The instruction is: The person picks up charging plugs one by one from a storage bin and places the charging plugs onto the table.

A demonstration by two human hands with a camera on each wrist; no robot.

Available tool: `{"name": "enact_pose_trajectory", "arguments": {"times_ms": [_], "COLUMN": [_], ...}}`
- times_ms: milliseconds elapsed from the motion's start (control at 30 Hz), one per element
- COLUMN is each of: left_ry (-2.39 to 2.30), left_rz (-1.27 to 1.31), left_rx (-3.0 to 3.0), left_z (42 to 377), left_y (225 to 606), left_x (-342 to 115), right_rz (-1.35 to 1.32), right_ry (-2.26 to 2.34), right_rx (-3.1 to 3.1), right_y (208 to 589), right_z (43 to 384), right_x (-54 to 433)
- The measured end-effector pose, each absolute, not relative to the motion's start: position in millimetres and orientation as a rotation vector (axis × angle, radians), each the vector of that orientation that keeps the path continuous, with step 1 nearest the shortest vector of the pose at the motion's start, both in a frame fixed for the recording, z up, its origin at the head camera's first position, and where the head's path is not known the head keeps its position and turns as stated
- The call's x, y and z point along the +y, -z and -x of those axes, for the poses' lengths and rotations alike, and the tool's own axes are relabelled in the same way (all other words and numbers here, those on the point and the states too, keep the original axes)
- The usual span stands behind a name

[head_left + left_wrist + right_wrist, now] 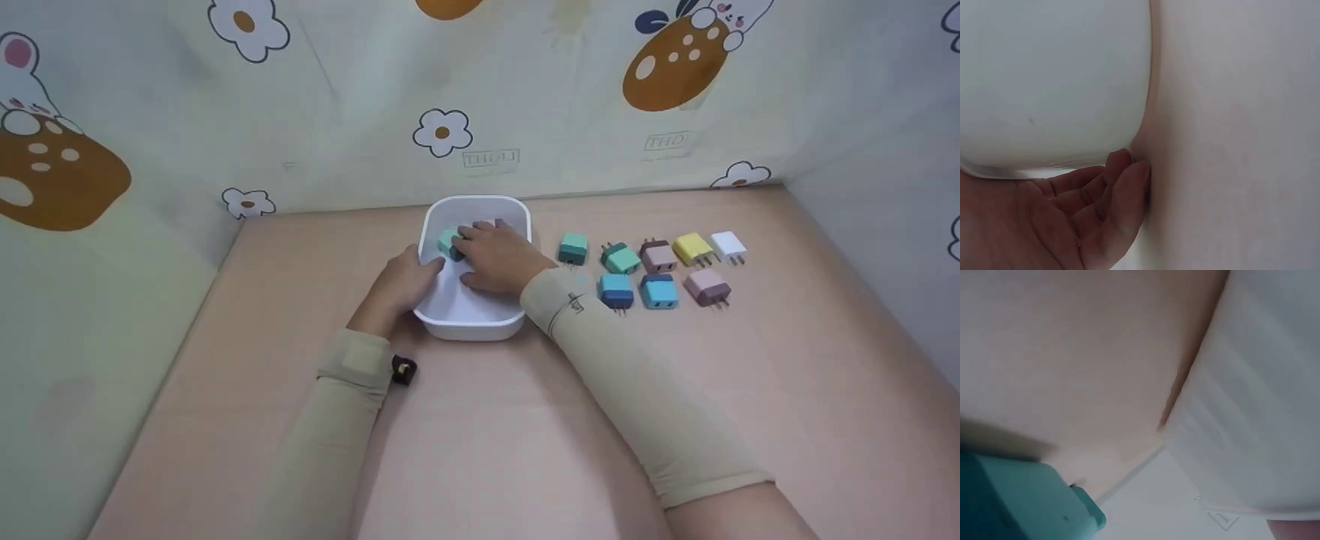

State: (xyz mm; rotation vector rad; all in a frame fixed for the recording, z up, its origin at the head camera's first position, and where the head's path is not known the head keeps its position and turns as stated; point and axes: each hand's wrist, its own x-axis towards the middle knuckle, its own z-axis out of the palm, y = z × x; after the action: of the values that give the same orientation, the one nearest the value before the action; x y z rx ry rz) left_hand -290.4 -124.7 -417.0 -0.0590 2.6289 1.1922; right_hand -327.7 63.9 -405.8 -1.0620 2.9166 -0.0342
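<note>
A white tub [480,202] stands at the middle of the pink table. My left hand [409,281] holds its left side, thumb at the rim; in the left wrist view its fingers [1123,191] lie bent along the tub's wall [1055,84] down by the tabletop. My right hand [469,251] reaches into the tub with fingers stretched out, and the fingertips touch a teal charger [450,244]. A pink charger [489,223] shows just beyond the hand. The right wrist view is blurred and shows the teal charger [1022,503] close up against the tub's inside [1241,410].
Several plug chargers lie in two rows right of the tub: teal [574,247], green [621,259], yellow [691,247], white [727,244], blue [616,291], pink [707,286]. A small black object [403,370] sits by my left wrist. Patterned cloth walls [112,247] close in three sides.
</note>
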Motion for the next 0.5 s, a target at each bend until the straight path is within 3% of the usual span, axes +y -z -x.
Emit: {"name": "enact_pose_trajectory", "arguments": {"times_ms": [233,500], "left_ry": [-1.167,-1.178], "left_rz": [0.059,0.077], "left_rx": [2.651,2.636], "left_z": [290.7,291.5], "left_y": [416.7,416.9], "left_x": [-125.9,-123.7], "right_rz": [1.168,1.108], "right_ry": [0.353,0.144], "right_rx": [3.000,2.919], "right_y": [407.4,409.5], "right_z": [325.3,323.8], "right_x": [64.3,65.9]}}
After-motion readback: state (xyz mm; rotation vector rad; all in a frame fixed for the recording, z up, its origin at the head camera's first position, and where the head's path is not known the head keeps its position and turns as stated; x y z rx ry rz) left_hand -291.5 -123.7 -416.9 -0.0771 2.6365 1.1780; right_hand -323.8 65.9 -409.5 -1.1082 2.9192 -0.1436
